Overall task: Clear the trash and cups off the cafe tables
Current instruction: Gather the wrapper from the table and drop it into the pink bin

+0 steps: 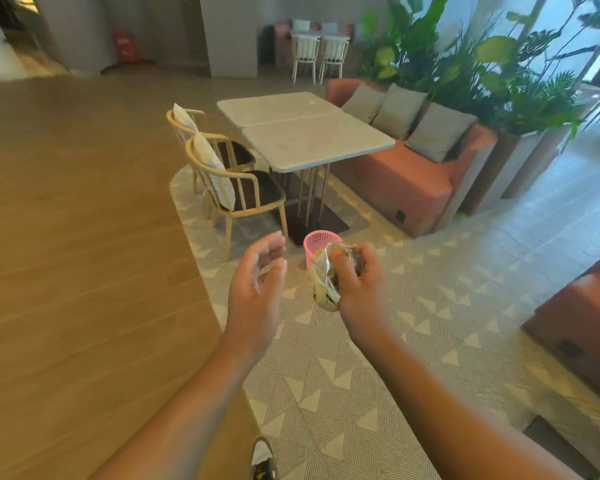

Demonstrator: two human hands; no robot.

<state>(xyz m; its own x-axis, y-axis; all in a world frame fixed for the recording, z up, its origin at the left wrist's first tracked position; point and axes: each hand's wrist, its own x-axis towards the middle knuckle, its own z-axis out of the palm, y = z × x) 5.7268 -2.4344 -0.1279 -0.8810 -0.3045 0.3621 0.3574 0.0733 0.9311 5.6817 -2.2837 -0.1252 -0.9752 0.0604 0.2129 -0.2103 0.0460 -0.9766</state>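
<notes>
My right hand (pixel 359 278) is closed around a crumpled wrapper (pixel 323 284), a shiny pale bundle with dark parts that sticks out to the left of my fingers. My left hand (pixel 257 282) hangs beside it, fingers apart and loosely curled, holding nothing. Just beyond both hands a small pink mesh bin (pixel 316 242) stands on the patterned floor, partly hidden by the wrapper. Further back are two white marble cafe tables (pixel 312 133) pushed together; nothing shows on their tops.
Two wooden chairs (pixel 232 181) with pale cushions stand left of the tables. A pink sofa (pixel 402 178) with grey cushions runs along their right, with planters behind it. Another pink seat (pixel 582 313) is at the right edge. My shoe (pixel 262 460) shows at the bottom.
</notes>
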